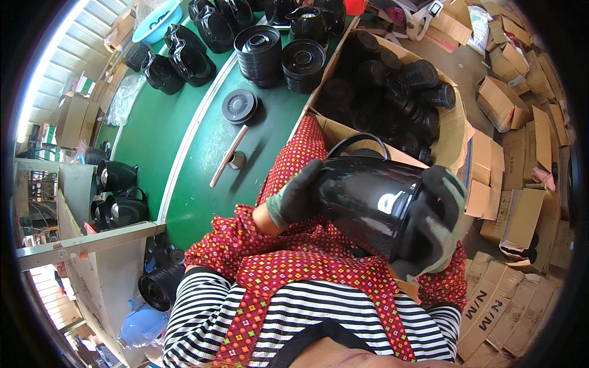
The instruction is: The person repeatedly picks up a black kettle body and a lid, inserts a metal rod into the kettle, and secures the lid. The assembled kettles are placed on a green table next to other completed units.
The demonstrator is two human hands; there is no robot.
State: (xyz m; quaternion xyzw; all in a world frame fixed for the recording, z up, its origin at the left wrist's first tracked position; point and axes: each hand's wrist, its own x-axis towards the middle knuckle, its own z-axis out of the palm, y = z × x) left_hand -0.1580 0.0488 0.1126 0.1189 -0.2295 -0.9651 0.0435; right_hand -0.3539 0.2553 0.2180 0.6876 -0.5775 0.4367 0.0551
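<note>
A glossy black jug (368, 193) is tipped on its side in front of me, with its curved handle on the far side. My left hand (300, 195), in a dark glove with a grey-green cuff, grips one end of it. My right hand (437, 221), gloved too, wraps round the other end, where a dark ring-shaped part shows between the fingers. On the green table to the left lie a round black lid-like disc (239, 106) and a hammer (228, 156) with a wooden handle. The red patterned sleeve hides part of the table edge.
A large cardboard box (454, 132) full of black cylindrical parts stands beyond the jug. Stacked black round pieces (257, 58) and several black jugs (190, 58) stand on the far table. Brown cartons (509, 214) crowd the right. A blue basin (158, 23) sits far left.
</note>
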